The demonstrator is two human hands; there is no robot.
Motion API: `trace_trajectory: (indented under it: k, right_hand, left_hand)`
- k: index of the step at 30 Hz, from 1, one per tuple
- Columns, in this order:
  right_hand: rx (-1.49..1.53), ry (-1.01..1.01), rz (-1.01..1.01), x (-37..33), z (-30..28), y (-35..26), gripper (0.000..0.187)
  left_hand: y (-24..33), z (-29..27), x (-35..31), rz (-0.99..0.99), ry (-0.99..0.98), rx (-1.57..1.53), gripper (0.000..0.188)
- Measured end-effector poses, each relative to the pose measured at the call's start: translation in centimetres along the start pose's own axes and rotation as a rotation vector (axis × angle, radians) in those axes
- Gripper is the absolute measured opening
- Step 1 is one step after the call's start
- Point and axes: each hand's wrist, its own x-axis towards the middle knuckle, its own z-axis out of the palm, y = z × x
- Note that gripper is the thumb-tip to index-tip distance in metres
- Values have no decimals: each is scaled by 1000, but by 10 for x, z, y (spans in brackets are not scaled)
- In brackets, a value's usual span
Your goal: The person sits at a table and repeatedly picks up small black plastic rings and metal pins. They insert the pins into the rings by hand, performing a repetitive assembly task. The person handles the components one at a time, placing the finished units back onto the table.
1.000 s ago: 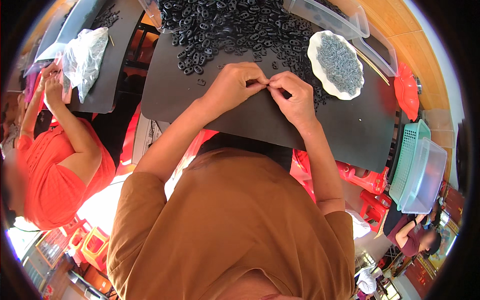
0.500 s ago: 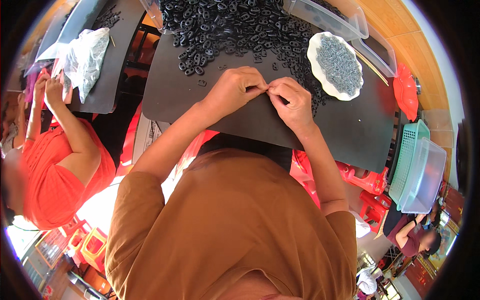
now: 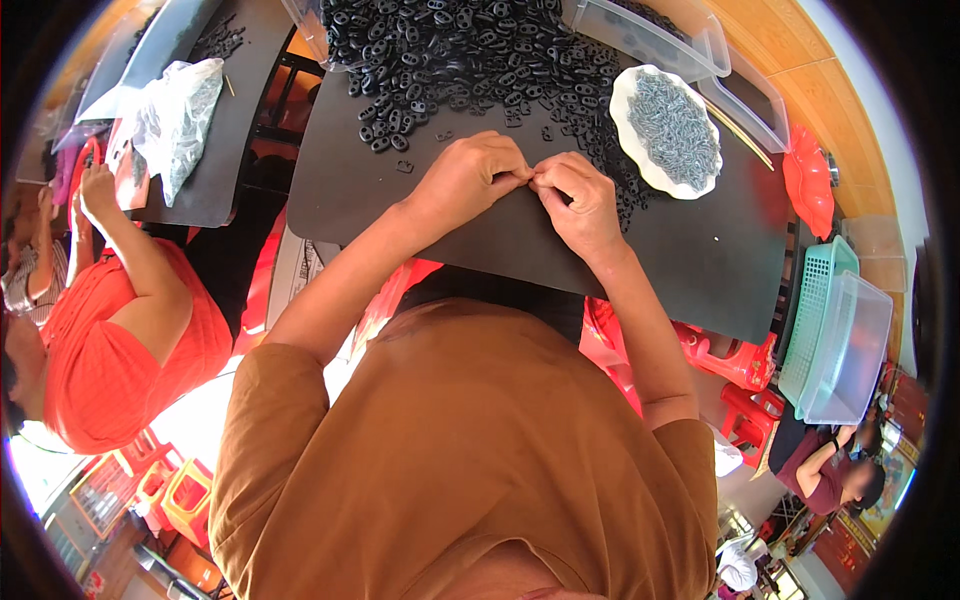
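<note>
Above the dark table [image 3: 690, 265], my left hand [image 3: 482, 168] and my right hand [image 3: 583, 200] meet fingertip to fingertip. Both are closed in a pinch, and whatever they hold is too small and covered to make out. Just beyond them spreads a big heap of black oval plastic pieces with two holes [image 3: 450, 60]. Smaller black pieces [image 3: 598, 150] lie scattered behind my right hand. To the right of it, a white scalloped dish [image 3: 627, 140] holds many small grey metal pins or springs [image 3: 672, 130].
Clear plastic boxes [image 3: 650, 42] stand at the back, with thin sticks [image 3: 740, 135] beside them. A red scalloped dish [image 3: 808, 182] sits at the right edge, above a green basket [image 3: 808, 320]. At left, a person in red [image 3: 140, 330] works at another table near a plastic bag [image 3: 175, 125].
My hands stay pinched together in nearly the same spot, with only slight finger movement. At left, the co-worker's arms have shifted apart a little.
</note>
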Motion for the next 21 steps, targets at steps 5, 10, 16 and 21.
trace_trajectory:
  k: [5,10,16,21]
  right_hand:
    - [160,-18,252,-1,0,6,13]
    - [355,51,394,0,-1,10,17]
    - [539,67,434,4,-1,11,14]
    - [597,69,445,10,-4,7,12]
  left_hand:
    - [2,-5,4,-137,-16,-148,9]
    - [5,-12,6,-393,-24,-411,12]
    - [-2,-15,11,-520,-44,-584,16]
    - [-1,-17,13,-524,-76,-689,20]
